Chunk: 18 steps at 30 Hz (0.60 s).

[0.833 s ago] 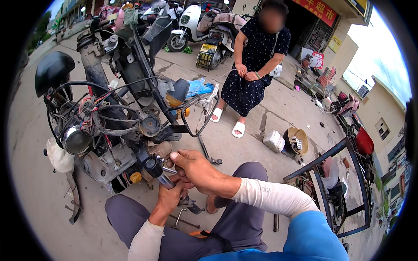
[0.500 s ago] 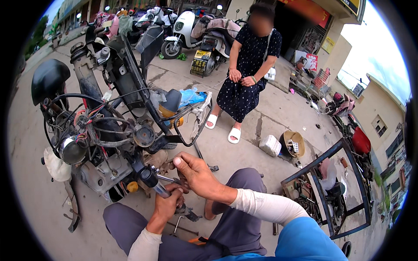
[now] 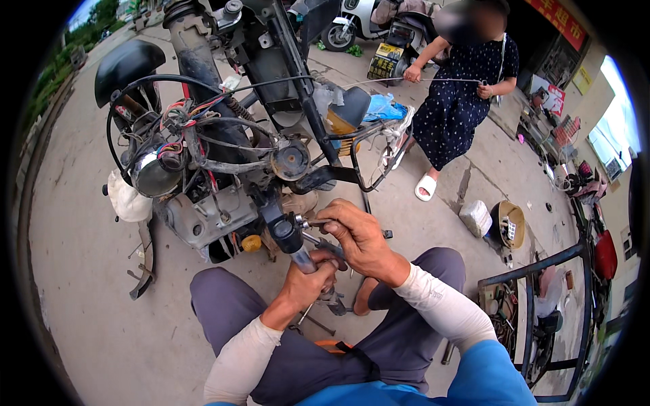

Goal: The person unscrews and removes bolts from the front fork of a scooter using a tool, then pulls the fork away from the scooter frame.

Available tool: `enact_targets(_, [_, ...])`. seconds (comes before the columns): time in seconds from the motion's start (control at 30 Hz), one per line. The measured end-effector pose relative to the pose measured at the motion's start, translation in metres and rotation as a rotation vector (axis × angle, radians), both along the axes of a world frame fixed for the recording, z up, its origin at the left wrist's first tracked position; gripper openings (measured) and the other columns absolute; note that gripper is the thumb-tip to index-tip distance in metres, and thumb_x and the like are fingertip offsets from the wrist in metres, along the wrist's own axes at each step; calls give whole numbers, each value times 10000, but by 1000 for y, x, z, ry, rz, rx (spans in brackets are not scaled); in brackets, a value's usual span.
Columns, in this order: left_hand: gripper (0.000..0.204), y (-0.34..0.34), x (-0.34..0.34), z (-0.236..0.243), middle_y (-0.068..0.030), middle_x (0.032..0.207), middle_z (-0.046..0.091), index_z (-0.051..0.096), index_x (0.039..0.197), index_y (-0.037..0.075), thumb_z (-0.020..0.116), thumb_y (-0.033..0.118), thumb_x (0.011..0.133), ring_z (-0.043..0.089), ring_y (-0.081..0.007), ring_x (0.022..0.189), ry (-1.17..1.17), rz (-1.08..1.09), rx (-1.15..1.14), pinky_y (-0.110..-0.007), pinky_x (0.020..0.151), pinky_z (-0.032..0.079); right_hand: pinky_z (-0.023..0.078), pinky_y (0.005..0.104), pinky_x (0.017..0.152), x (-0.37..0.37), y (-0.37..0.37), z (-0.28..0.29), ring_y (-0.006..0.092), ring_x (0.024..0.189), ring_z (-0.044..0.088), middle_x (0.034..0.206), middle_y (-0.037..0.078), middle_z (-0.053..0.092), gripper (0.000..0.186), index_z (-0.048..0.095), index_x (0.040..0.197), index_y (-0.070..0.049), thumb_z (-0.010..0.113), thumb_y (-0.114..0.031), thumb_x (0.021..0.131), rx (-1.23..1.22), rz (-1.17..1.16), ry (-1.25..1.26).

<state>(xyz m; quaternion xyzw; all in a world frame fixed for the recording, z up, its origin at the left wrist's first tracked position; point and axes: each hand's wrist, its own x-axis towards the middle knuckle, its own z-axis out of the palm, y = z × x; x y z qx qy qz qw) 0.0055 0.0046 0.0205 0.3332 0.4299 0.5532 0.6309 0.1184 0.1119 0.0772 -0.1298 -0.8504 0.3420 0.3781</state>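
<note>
My left hand [image 3: 308, 281] is wrapped round a silver fork tube [image 3: 302, 260] just below its black clamp [image 3: 283, 233]. Between the thumb and fingers of my right hand [image 3: 362, 243] is a thin metal tool [image 3: 318, 222], its tip at the bolts [image 3: 300, 220] on the clamp's side. I cannot tell exactly what kind of tool it is. Both hands are beside the stripped front of a motorcycle, with bundled wires [image 3: 183, 125], a round headlight shell [image 3: 154, 173] and a grey metal plate [image 3: 196, 223]. My left fingertips are partly hidden behind the tube and right hand.
A person in a dark dress [image 3: 467, 88] stands across from me, holding a thin cord [image 3: 450, 80]. A black metal frame [image 3: 582, 318] lies at the right by scattered parts. A tan bowl [image 3: 512, 230] and a white block [image 3: 475, 218] sit on the concrete. Long tools lie between my legs.
My view has swung left and down, so the scene sits further right. The right hand has brought the thin tool to the clamp's bolts. The other person's hands have moved apart along the cord.
</note>
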Motion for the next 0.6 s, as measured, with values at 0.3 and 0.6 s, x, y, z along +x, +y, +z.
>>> enact_targets(0.3, [213,12,6,3,-7,523,429,629,873,-75,479,72,909,400,-90,456,90,-32,56,-267,522,422,448,445,919,6,42,15,325,1017,580,1005,120,584,325,601,1092,-31,632,-6,769,407,196,-63])
enact_targets(0.6, [211,8,7,-5,-19,497,438,614,834,-95,500,76,885,407,-111,421,91,28,61,-274,515,439,443,430,740,0,45,17,342,831,530,880,135,501,245,559,1073,-8,619,-136,873,399,303,-33])
